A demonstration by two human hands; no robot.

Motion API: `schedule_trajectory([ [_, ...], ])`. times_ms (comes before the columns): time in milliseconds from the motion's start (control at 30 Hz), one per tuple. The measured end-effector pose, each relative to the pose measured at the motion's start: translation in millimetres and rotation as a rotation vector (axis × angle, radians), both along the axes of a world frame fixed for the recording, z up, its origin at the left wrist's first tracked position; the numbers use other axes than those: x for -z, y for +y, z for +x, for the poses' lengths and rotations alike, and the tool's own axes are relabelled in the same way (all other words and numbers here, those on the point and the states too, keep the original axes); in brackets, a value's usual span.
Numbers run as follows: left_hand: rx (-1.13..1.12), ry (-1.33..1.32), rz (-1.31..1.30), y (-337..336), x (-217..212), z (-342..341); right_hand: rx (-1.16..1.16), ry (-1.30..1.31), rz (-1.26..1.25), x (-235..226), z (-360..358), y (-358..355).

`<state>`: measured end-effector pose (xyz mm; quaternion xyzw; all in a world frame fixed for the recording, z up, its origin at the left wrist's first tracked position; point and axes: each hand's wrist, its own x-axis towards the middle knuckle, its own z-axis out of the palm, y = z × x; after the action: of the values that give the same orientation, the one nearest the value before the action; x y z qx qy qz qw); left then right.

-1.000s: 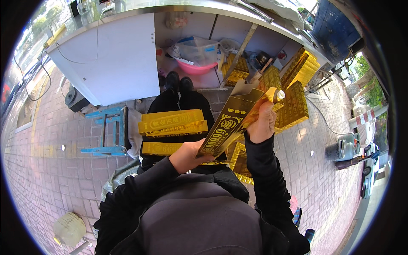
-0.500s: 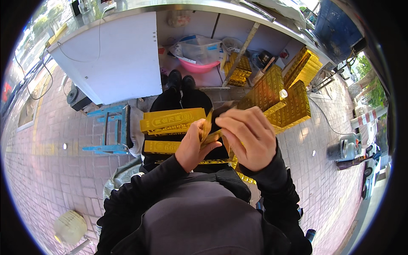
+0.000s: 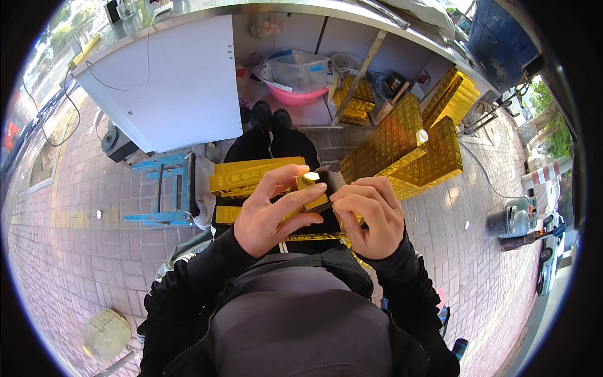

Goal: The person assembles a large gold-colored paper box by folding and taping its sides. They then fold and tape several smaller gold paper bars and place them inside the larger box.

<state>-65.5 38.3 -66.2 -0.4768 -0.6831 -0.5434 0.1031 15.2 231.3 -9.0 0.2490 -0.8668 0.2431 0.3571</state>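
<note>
Over my lap, my left hand [image 3: 270, 210] grips a shiny gold cardboard piece [image 3: 308, 185] between thumb and fingers. My right hand [image 3: 370, 217] is closed at its right side, fingertips pinching the edge near a raised grey-brown flap [image 3: 331, 181]. The piece looks partly folded; my fingers cover much of it. Beneath and left of my left hand, flat gold cardboard pieces [image 3: 242, 176] with embossed marks rest on my thighs. Another gold piece [image 3: 227, 215] lies nearer my body, partly behind my left hand.
Tall stacks of gold boxes [image 3: 383, 139] stand to the right, with more under the counter [image 3: 355, 100]. A pink basin [image 3: 295, 96] holds clear plastic tubs. A blue stool frame [image 3: 160, 188] stands left on the brick paving [image 3: 94, 251], and a yellowish jug [image 3: 107, 333] lower left.
My left hand has turned and moved slightly up and right, fingers now over the gold piece. My right hand has lowered to its edge, and the grey-brown flap now stands between the hands.
</note>
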Motion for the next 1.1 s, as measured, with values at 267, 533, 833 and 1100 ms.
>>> schedule_trajectory([
  [267,-0.067,-0.094,0.030,-0.2,-4.0,6.7,0.106,-0.071,0.102,6.3,1.4,-3.3],
  [533,-0.059,0.201,0.062,1.4,-8.7,0.8,-0.028,-0.345,-0.362,-2.7,5.5,-1.3],
  [833,-0.128,0.189,0.128,5.7,-5.0,8.6,-0.142,-0.935,-0.847,6.2,-8.0,-4.2],
  [1100,-0.159,0.049,0.118,6.4,-1.2,19.1,0.072,-0.893,-0.568,4.2,-4.1,-5.2],
])
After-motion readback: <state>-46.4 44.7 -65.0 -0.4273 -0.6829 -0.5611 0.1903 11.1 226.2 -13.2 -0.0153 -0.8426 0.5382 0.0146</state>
